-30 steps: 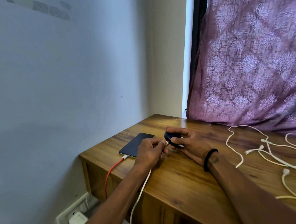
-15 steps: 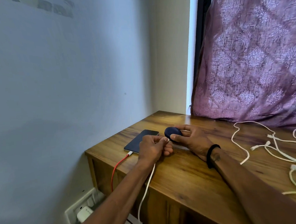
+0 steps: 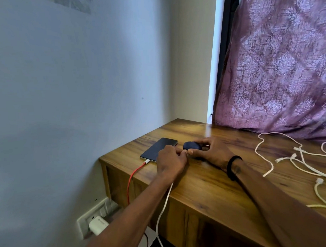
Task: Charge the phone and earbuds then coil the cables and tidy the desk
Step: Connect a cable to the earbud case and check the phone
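On the wooden desk (image 3: 209, 179), the right hand (image 3: 215, 151) pinches the dark blue earbuds case (image 3: 191, 145) between thumb and fingers. At its nine o'clock, the left hand (image 3: 171, 160) is closed around the white cable (image 3: 164, 203) end, touching the case. The phone (image 3: 158, 147) lies farther toward nine o'clock, red cable (image 3: 132, 179) plugged in.

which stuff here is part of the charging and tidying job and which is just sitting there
In the job: phone on red cable; earbuds case in right hand; white cable in left hand; loose white cables; wall charger; desk.

Just there: purple curtain; black wristband.
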`<state>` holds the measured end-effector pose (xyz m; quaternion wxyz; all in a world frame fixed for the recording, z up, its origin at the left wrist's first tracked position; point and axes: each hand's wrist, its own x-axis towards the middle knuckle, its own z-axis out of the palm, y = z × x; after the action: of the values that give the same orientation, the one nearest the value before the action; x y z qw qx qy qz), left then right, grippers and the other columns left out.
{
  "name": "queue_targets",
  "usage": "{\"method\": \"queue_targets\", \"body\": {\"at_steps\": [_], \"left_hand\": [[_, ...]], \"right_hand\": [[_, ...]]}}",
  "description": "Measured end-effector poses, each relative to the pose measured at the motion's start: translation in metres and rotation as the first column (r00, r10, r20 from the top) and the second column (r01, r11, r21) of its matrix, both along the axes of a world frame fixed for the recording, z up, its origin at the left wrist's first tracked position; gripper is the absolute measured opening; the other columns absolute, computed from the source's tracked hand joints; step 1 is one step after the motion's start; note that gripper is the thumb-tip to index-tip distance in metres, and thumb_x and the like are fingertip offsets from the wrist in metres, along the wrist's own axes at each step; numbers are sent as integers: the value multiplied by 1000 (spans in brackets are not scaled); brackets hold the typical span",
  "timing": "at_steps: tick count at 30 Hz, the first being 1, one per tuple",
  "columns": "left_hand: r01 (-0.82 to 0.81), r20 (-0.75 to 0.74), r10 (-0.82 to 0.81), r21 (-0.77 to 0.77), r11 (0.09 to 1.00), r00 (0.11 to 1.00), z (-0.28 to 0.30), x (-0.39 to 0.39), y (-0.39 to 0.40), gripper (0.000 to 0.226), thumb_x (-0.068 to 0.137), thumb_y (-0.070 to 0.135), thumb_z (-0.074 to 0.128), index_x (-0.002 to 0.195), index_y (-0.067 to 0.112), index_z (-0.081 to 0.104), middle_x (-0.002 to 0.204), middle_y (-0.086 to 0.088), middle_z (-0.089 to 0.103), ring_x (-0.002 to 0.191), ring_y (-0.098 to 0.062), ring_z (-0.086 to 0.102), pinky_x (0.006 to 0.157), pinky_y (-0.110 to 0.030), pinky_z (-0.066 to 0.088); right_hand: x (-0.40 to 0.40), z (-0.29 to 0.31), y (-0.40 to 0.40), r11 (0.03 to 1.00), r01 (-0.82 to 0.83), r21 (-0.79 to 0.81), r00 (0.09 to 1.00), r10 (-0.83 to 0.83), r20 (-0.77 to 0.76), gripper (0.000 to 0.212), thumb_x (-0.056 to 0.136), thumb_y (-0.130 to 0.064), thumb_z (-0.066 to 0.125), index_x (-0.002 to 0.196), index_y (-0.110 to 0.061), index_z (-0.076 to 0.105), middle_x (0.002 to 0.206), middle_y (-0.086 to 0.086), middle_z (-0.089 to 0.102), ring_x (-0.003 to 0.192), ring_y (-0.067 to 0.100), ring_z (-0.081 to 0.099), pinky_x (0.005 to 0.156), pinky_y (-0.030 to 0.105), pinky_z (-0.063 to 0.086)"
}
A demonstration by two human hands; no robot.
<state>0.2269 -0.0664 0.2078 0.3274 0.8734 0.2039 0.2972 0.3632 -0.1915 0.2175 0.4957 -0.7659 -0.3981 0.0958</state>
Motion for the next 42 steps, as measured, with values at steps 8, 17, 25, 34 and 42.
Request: {"method": "queue_targets", "body": {"at_steps": [8,17,25,34,42], "left_hand": [[-33,305,22,30,999,952,-4,-63,-2,26,103,37,57,95,22,76,74,12,67,74,1,64,61,-11,48],[-559,137,558,-39,828,818,-147,-191,96,36,102,46,40,87,22,63,72,1,67,68,-24,66,59,-37,50],[-48,-747,373,418,907,550,-163,-214,142,83,94,13,51,161,42,11,140,-15,58,117,-36,64,89,-39,53],[102,-764,461,558,824,452,-160,-204,150,77,95,16,59,160,36,22,134,-8,62,117,-32,64,93,-38,53],[26,-588,409,592,806,698,-101,-182,130,29,89,28,51,110,21,69,103,-9,73,95,-33,71,77,-39,59]], "right_hand": [[-7,-2,9,988,51,-149,993,-34,111,54,84,-44,82,131,-19,68,116,-7,67,95,-2,57,72,13,40],[-44,4,21,983,177,44,830,-173,530,61,86,-65,64,122,-16,70,113,5,69,98,19,59,78,30,42],[-59,1,34,995,70,-71,816,-16,578,66,89,-70,42,109,-16,75,114,8,67,108,23,55,84,37,45],[-57,1,30,993,112,-31,844,-79,530,56,98,-60,41,89,-16,76,100,5,68,94,23,58,78,37,45],[-53,4,28,987,156,33,875,-153,459,33,103,-44,51,88,-23,72,102,-1,66,102,22,58,91,45,49]]}}
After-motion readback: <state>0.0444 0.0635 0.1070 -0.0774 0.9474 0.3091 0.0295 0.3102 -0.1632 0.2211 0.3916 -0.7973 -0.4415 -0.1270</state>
